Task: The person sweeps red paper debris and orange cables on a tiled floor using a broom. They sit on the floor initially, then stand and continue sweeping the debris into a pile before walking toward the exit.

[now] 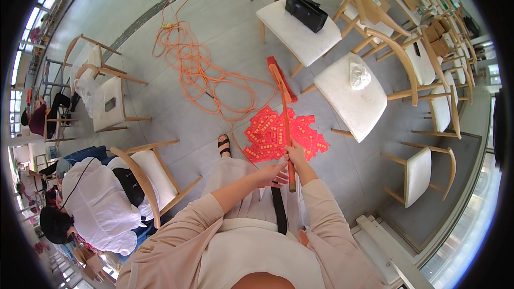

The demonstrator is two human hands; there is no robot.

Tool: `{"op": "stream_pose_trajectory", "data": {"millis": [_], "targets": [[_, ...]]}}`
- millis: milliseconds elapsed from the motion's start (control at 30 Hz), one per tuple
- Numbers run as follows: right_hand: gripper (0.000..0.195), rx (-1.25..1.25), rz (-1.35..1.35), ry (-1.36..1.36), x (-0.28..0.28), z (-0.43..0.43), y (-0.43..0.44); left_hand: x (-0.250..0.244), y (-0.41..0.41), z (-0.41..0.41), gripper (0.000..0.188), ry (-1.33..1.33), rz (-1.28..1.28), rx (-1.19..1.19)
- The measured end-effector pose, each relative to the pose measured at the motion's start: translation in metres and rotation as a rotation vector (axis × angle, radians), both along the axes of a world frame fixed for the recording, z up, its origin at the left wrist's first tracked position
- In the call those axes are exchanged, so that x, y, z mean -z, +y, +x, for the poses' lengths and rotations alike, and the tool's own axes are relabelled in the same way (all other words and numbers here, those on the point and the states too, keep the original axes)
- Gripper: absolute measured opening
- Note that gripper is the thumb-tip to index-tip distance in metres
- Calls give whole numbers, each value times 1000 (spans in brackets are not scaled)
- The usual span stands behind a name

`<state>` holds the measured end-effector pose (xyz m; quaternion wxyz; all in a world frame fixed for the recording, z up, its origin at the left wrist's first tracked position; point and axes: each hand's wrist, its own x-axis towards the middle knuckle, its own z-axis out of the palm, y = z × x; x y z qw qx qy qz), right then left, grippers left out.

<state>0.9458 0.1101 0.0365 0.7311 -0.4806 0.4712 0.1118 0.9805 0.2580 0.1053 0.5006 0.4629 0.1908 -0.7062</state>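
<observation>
My right hand [296, 154] is wrapped around the wooden handle of a broom [286, 122], near its lower end. The broom's red bristle head [282, 79] points away from me and lies on the grey floor. My left hand [274, 174] is beside the handle with its fingers apart; it reaches up to the handle, but whether it touches is unclear. Under the middle of the handle, a heap of red printed packets [263, 134] with gold writing spreads on the floor, just beyond my feet. One black sandal [224, 145] shows to the left of the heap.
A tangled orange cable [196, 64] trails across the floor to the heap. White-seated wooden chairs stand on both sides; one holds a black bag [306, 11], another a crumpled plastic bag [359, 75]. A person in white [98, 200] sits at the left. A glazed wall borders the right.
</observation>
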Motion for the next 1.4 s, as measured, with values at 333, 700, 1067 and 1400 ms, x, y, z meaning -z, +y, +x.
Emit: {"op": "stream_pose_trajectory", "data": {"millis": [333,700,1067,1400], "targets": [[19,-350,-333,218,56,154,114,37,88,121,22,457,-52,-614],[13,-488,-376,220,38,217,250,12,211,176,21,103,171,-521],[19,-627,-139,263,-76,247,323,-45,291,183,20,103,397,-640],[7,-174,59,100,-60,243,325,-103,265,224,23,98,244,-430]]}}
